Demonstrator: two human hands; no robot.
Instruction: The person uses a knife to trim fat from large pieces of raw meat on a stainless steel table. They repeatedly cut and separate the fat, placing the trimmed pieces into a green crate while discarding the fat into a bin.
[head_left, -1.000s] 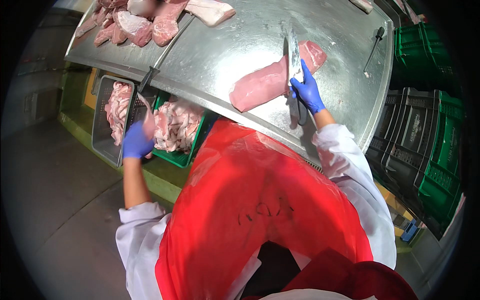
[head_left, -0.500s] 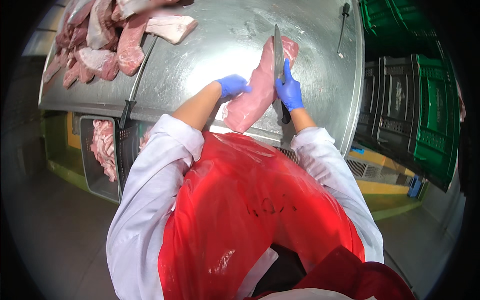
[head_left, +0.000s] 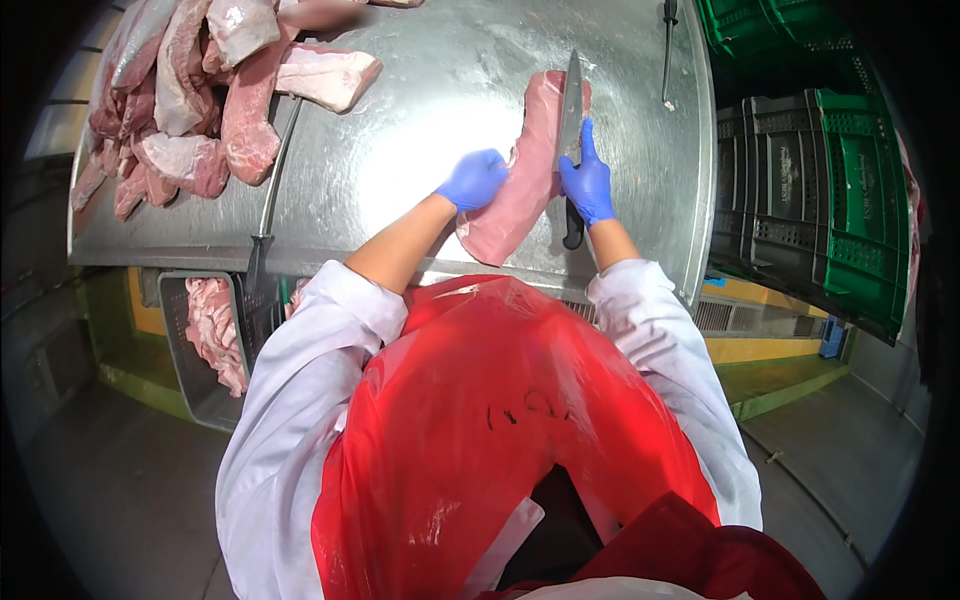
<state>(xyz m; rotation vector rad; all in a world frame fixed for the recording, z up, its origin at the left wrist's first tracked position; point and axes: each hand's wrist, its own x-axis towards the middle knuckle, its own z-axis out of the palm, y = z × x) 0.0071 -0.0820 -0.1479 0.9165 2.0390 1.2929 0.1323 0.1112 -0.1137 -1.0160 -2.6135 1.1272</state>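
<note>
A long pale-pink meat loin (head_left: pixel 512 190) lies slanted on the metal table in front of me. My left hand (head_left: pixel 475 180), in a blue glove, is closed with curled fingers at the loin's left edge. At the other side, my right hand (head_left: pixel 588 182), also gloved in blue, grips a knife (head_left: pixel 571 105). Its index finger stretches forward along the blade. The blade points away from me along the loin's right edge and partly covers it; the dark handle end shows below the hand. Whether the blade is cutting in, I cannot tell.
At the far left of the table (head_left: pixel 400 60) several meat cuts (head_left: pixel 180 100) are heaped. A long sharpening steel (head_left: pixel 285 150) lies beside them; another dark-handled rod (head_left: pixel 668 50) lies far right. A grey crate (head_left: pixel 180 350) with meat strips stands below left. Stacked black and green crates (head_left: pixel 790 190) stand right.
My left hand's fingers have curled in against the loin. The knife and right hand have shifted slightly right relative to the loin. The whole view has also moved a little.
</note>
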